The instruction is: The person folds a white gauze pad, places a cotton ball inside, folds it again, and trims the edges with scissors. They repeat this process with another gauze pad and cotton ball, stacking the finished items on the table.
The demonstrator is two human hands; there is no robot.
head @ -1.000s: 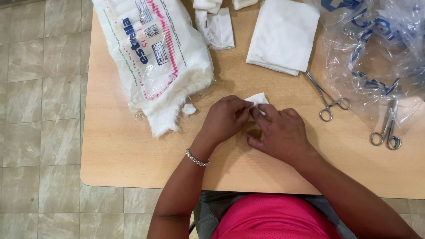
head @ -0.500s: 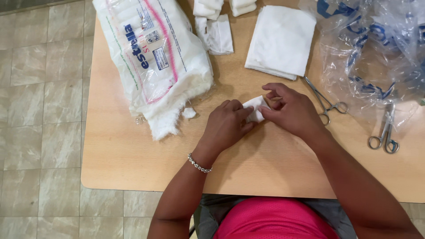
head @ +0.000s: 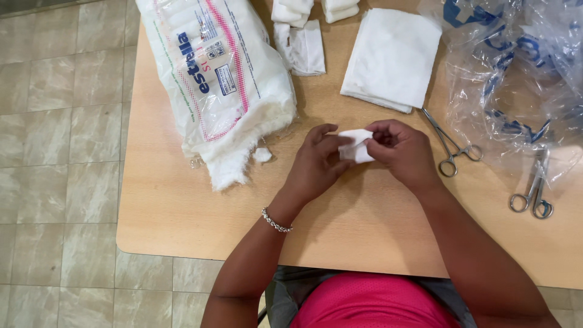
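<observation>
You hold the small white folded gauze piece [head: 355, 146] between both hands over the middle of the light wooden desk [head: 182, 212]. Left hand [head: 316, 164] and right hand [head: 404, 152] pinch it narrow; keep the edges aligned, press each fold flat.

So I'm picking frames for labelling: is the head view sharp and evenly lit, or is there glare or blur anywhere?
Head view: sharp across the table, light soft and even, only faint shadows under the hands; both the left hand and right hand are crisp on the white pad; glare only on the crinkled plastic bag; white gauze stack bright, little texture showing.
</observation>
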